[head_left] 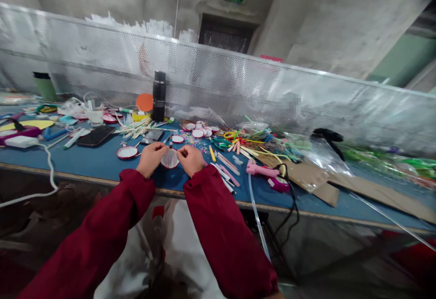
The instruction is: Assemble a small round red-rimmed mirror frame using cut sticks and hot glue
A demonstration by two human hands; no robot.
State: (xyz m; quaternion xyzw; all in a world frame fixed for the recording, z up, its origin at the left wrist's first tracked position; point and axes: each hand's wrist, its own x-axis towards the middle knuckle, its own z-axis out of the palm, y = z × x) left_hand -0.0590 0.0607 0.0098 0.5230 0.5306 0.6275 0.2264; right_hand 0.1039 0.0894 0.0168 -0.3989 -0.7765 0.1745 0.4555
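Note:
Between my two hands is a small round disc (170,159) with a pale, streaked face and a red rim, held just over the near part of the blue table. My left hand (151,159) pinches its left edge. Fingers of my right hand (191,159) close on its upper right edge. A similar red-rimmed disc (127,152) lies to the left of my left hand, and a smaller white one (177,139) sits just beyond the hands. Several pens (227,171) lie to the right of my right hand.
A pink glue gun (261,170) with a cable rests at the right, near cardboard (299,172). A black bottle (158,97) stands behind, by the perforated metal screen (218,81). A phone (96,136) lies left. Colourful cords (272,142) are heaped at back right.

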